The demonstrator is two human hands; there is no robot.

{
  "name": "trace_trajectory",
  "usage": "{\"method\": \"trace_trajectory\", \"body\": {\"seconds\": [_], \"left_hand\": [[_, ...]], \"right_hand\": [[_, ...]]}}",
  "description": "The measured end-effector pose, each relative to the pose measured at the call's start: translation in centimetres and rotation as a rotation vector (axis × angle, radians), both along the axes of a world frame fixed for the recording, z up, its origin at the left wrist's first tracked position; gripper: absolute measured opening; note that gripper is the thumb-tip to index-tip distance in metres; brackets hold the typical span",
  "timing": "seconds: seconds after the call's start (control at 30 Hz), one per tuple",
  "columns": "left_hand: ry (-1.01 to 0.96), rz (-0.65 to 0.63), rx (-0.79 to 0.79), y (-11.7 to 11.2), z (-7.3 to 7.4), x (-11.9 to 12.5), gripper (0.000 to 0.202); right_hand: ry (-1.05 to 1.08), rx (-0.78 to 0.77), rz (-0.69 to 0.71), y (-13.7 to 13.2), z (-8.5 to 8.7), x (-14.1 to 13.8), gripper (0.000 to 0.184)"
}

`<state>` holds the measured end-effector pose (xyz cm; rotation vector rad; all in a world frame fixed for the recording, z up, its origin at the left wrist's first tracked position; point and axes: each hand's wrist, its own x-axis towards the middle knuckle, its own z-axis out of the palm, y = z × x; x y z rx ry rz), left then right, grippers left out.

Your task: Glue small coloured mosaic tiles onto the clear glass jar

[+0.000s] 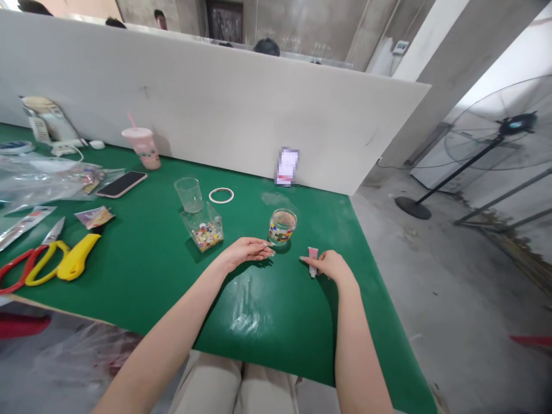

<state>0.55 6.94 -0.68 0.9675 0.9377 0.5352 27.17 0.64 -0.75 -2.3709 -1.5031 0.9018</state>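
My left hand [248, 250] lies over the green table [150, 270] with its fingers stretched out toward a small glass cup [282, 227] covered in coloured tiles; it holds nothing that I can see. My right hand [328, 264] rests on the table with its fingers curled round a small pink tube [313, 260], which stands out from the hand's far side. A clear box [204, 230] of several coloured tiles sits to the left of my left hand. Behind it are an empty clear cup [188, 194] and a white ring [221, 195].
Scissors [32, 264] and a yellow cutter [77, 257] lie at the left edge, with a phone [121, 184], a pink drink cup [144, 146] and plastic bags [43, 178] behind. A white partition [215, 103] backs the table. A standing fan [504, 129] is on the floor at right.
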Motion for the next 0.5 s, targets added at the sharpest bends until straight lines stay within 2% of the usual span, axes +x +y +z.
{"method": "trace_trajectory", "body": {"seconds": [0.17, 0.3, 0.5], "left_hand": [[0.013, -0.022, 0.002, 0.1, -0.3, 0.1, 0.030], [0.006, -0.020, 0.013, 0.1, -0.3, 0.5, 0.030], [0.020, -0.061, -0.011, -0.1, 0.0, 1.0, 0.036]], "right_hand": [[0.050, 0.029, 0.046, 0.0, -0.1, -0.8, 0.041], [0.106, 0.109, 0.042, 0.2, -0.3, -0.9, 0.035], [0.355, 0.175, 0.040, -0.1, 1.4, -0.8, 0.037]]}}
